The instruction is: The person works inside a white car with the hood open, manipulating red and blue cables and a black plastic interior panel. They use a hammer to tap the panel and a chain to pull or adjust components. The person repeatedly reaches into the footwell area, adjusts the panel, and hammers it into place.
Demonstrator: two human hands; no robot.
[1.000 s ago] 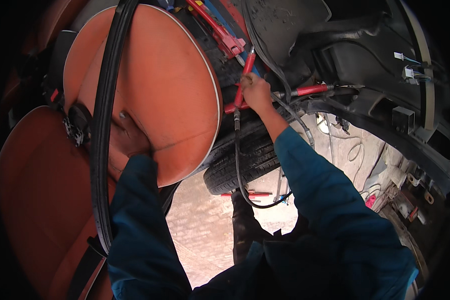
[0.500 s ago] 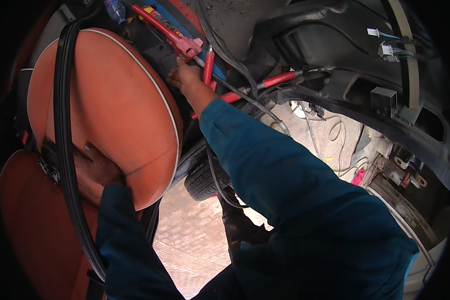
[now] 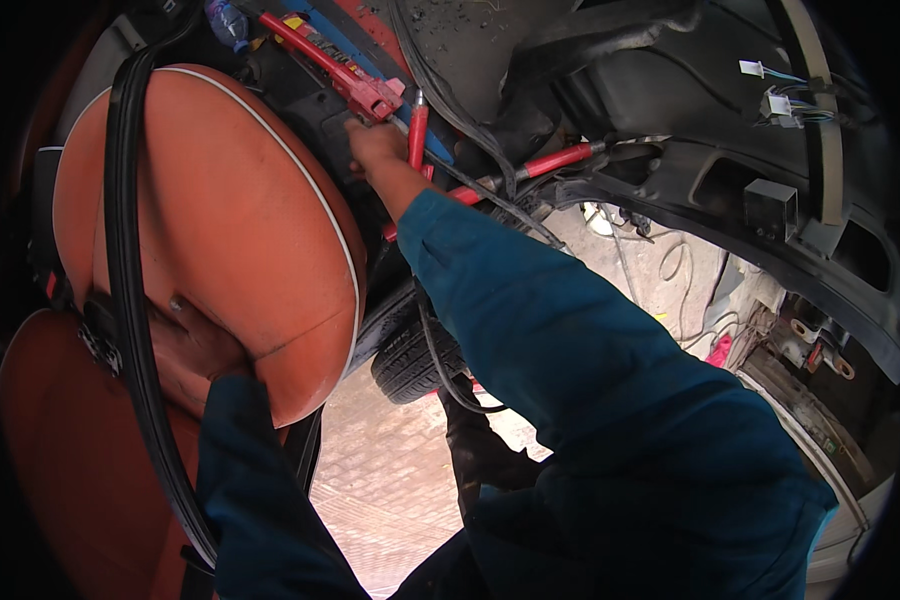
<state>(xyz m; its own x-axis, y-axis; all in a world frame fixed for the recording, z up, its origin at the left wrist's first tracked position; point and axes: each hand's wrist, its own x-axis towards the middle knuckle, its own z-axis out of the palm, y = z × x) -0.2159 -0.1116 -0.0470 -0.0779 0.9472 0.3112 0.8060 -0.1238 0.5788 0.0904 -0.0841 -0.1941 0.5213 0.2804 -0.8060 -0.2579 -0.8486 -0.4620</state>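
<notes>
My left hand (image 3: 198,345) rests open against the orange seat (image 3: 230,200), partly in shadow beside a long black rubber strip (image 3: 125,220). My right hand (image 3: 375,150) reaches below the head of a red pump-like tool (image 3: 370,95); its fingers are loosely curved and apart, with nothing visible in them. Just right of that hand is an upright red cylinder (image 3: 418,135) with a metal tip. Another red cylinder (image 3: 555,160) lies crosswise behind it, among black hoses (image 3: 440,70).
A plastic bottle (image 3: 228,25) sits at the top. Dark car body panels (image 3: 620,90), white connectors (image 3: 778,105) and a metal box (image 3: 770,210) are at the right. Below, a tyre (image 3: 405,365), loose hoses and paving (image 3: 370,480) show through an opening.
My right hand has released the upright red cylinder and moved left, where its fingers have since curled slightly. The view has shifted. My left hand stays on the seat.
</notes>
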